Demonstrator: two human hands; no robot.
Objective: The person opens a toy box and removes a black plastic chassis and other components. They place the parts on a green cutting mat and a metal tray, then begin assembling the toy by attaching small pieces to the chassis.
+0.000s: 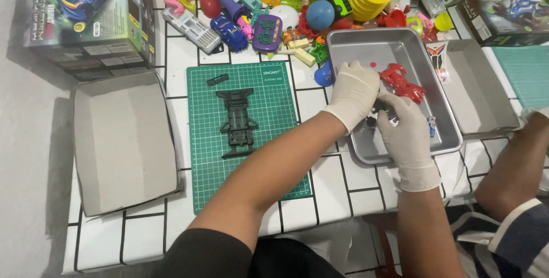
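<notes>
Both my hands wear white gloves and are inside a metal tray (443, 132). My left hand (354, 92) rests over the tray's left side with its fingers curled down. My right hand (405, 129) is beside it, and small dark parts (377, 115) sit between the two hands; who grips them is hard to tell. A red toy car body (402, 82) lies in the tray just beyond my fingers. A dark car chassis (237, 121) lies on the green cutting mat (211, 164) to the left, with a small dark bar (217, 79) above it.
An open grey box lid (123, 141) lies at the left, a printed toy box (86, 18) behind it. A heap of colourful toys (297, 4) fills the back. Another person's arm in a striped sleeve (514, 186) is at the right, near another grey box (480, 89).
</notes>
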